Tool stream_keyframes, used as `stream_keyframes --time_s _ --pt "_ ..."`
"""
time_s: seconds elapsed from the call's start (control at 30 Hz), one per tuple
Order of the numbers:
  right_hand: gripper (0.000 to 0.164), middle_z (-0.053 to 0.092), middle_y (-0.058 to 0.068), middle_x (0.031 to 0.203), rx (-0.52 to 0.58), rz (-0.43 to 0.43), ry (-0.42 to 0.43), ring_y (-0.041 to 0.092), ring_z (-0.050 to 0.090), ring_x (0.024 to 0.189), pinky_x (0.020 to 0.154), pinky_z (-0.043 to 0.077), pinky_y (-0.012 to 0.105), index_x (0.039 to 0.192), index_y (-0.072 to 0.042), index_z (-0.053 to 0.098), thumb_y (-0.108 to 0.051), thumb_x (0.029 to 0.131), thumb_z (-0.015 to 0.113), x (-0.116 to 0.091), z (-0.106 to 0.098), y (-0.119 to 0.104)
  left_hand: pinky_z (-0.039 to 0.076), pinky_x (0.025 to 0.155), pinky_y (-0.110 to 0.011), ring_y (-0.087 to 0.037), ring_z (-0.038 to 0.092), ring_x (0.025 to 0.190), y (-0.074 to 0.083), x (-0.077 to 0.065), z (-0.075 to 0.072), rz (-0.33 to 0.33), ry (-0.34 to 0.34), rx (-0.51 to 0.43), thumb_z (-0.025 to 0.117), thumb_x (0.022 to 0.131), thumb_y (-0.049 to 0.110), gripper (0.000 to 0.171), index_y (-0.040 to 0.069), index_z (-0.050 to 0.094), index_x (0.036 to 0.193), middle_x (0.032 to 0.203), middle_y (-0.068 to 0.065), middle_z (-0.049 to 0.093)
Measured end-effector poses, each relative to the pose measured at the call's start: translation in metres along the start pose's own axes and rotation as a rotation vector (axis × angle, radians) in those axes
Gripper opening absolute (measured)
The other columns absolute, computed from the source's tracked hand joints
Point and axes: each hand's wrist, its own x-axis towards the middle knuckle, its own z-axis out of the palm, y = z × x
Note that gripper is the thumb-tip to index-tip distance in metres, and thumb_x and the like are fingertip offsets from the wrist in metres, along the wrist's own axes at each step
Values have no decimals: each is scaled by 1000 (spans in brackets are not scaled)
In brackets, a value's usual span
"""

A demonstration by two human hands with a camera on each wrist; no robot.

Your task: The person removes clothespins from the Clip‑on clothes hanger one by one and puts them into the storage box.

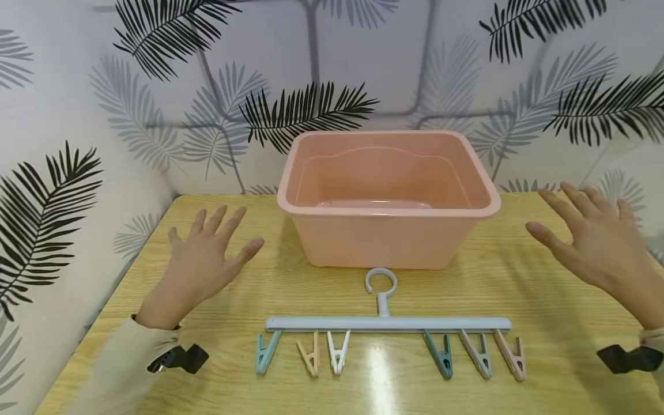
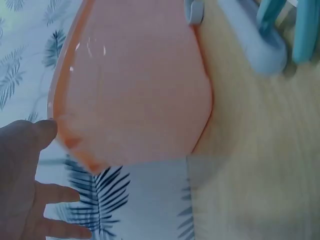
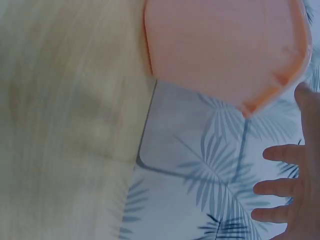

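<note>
A pink plastic tub (image 1: pixel 384 239) stands on the wooden table in the head view. In front of it lies a pale blue clip hanger (image 1: pixel 389 324), its hook toward the tub, with several clothespins along its bar: a light teal one (image 1: pixel 267 353), a yellow one (image 1: pixel 311 356), a white one (image 1: pixel 338 353), a dark teal one (image 1: pixel 441 357), a grey one (image 1: pixel 478 356) and a beige one (image 1: pixel 513 357). My left hand (image 1: pixel 202 265) hovers left of the tub, fingers spread, holding nothing. On the opposite side, my right hand (image 1: pixel 596 242) is likewise spread and bare, apart from the tub.
The wooden table (image 1: pixel 233 369) ends at a wall with a leaf-patterned covering (image 1: pixel 321 57) behind the tub and on the left. Both forearms wear light sleeves (image 1: pixel 124 357) with a black strap at the wrist.
</note>
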Motion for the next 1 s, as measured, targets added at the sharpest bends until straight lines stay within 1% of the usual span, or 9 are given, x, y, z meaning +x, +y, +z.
stream_keyframes --time_s 0.1,0.17,0.27,0.37,0.5,0.63,0.7,0.87,1.0 --pt "67 36 31 143 7 -65 52 53 30 129 104 15 71 143 -4 40 -53 97 46 -9 4 -9 17 98 -78 -49 23 139 10 -10 12 102 29 -16 37 97 59 68 14 36 148 152 -21 32" --pt "63 41 32 138 14 -106 73 53 34 126 102 20 70 138 -3 45 -49 96 50 -16 6 -16 23 99 -75 -47 27 139 15 -17 19 161 47 -30 42 98 54 63 11 41 145 149 -21 37" --pt "60 44 31 136 36 -164 95 52 37 124 98 25 67 135 -2 49 -47 95 54 -25 9 -25 27 100 -71 -45 32 137 21 -26 27 217 52 -55 46 99 48 59 9 45 142 146 -20 42" --pt "59 44 30 137 60 -195 92 51 37 125 101 24 66 134 -4 50 -46 93 57 -34 11 -32 31 101 -65 -42 38 134 26 -31 31 258 45 -69 47 99 46 57 8 47 140 142 -20 46" --pt "59 44 28 138 95 -217 61 51 36 127 105 21 66 136 -6 49 -44 93 58 -42 14 -41 36 102 -59 -38 45 129 32 -35 34 300 24 -68 47 99 47 57 7 49 139 137 -18 52" --pt "59 44 26 140 110 -247 37 51 36 128 106 20 66 138 -7 47 -44 93 59 -46 17 -49 39 101 -56 -36 49 126 37 -38 38 335 7 -77 49 98 47 57 5 51 136 134 -17 54" --pt "58 45 25 140 126 -272 41 50 38 127 105 22 66 137 -8 48 -43 93 59 -48 19 -53 39 101 -55 -36 50 125 39 -38 41 352 4 -86 51 97 46 56 4 53 134 133 -17 55" --pt "54 49 22 137 167 -358 83 49 42 123 96 30 65 132 -8 54 -41 90 63 -52 24 -61 42 99 -53 -35 54 121 43 -40 47 383 -19 -97 51 98 45 54 4 55 132 132 -15 56" --pt "53 50 21 136 170 -425 85 46 43 122 94 33 61 130 -7 56 -40 90 64 -55 28 -65 44 98 -51 -34 56 118 44 -41 52 404 -30 -96 50 98 45 53 4 56 131 130 -14 57"
